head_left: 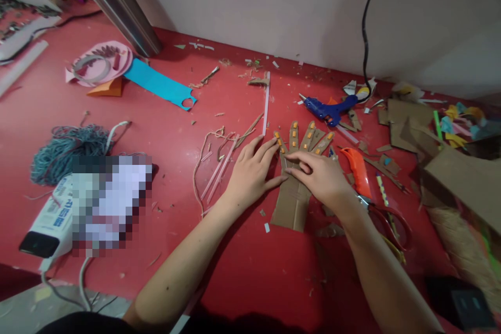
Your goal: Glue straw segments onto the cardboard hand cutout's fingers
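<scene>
A cardboard hand shape point(291, 201) lies flat on the red table, its fingers pointing away from me and bearing small orange pieces. My left hand point(252, 167) rests at its left side with fingers spread, the fingertips near its leftmost finger and the thumb touching its palm. Over the palm, my right hand point(313, 169) has thumb and index finger brought close together; whatever lies between them is too small to make out. Clear pinkish straws point(221, 167) and brown twine point(195, 177) lie left of my left hand.
A blue glue gun point(331, 109) with a black cord lies behind the cardboard hand. Orange-handled scissors point(358, 172) and cardboard scraps point(407, 125) are to the right. Teal yarn point(66, 154), a white power bank point(58, 209), a blue strip point(156, 83) and a metal post point(121, 5) stand or lie left.
</scene>
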{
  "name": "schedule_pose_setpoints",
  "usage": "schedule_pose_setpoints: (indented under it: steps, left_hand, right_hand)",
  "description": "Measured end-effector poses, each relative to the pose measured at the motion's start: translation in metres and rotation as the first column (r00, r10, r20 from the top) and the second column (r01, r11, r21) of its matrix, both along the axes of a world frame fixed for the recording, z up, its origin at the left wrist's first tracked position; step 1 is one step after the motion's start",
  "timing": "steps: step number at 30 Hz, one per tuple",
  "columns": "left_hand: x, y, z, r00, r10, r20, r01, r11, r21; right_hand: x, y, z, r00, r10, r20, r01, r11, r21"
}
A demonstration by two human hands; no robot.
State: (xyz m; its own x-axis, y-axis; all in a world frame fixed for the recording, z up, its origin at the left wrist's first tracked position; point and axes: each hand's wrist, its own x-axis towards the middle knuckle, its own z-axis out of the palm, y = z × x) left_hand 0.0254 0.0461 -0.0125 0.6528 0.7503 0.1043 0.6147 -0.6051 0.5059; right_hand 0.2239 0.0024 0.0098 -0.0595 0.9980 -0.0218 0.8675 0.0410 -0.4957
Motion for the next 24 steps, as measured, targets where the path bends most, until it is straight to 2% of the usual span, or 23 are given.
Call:
schedule_pose_setpoints:
  steps: [6, 11, 14, 16, 20, 24]
  left_hand:
    - [0.0, 0.0, 0.001, 1.0, -0.001, 0.003, 0.001, 1.0, 0.007]
    - [0.0, 0.0, 0.001, 1.0, -0.006, 0.008, 0.006, 1.0, 0.008]
    - [0.0, 0.0, 0.001, 1.0, -0.008, 0.011, 0.007, 1.0, 0.01]
    - [0.0, 0.0, 0.0, 1.0, -0.006, 0.018, 0.006, 1.0, 0.016]
    - [-0.001, 0.0, -0.001, 1.0, -0.004, 0.028, 0.003, 1.0, 0.028]
    - [-0.001, 0.0, -0.001, 1.0, -0.008, 0.022, 0.007, 1.0, 0.029]
  right_hand:
    - [-0.004, 0.001, 0.002, 0.998, -0.006, 0.066, 0.003, 0.999, 0.033]
    - [0.009, -0.005, 0.031, 0.995, 0.097, -0.032, -0.099, 0.993, -0.058]
    - [0.019, -0.014, 0.044, 0.994, 0.112, -0.011, -0.112, 0.983, -0.142]
    - [0.024, -0.02, 0.045, 0.985, 0.171, 0.04, -0.157, 0.96, -0.231]
    - [0.031, -0.024, 0.036, 0.949, 0.308, 0.072, -0.263, 0.895, -0.361]
    - [0.034, -0.017, 0.031, 0.95, 0.311, 0.029, -0.269, 0.862, -0.429]
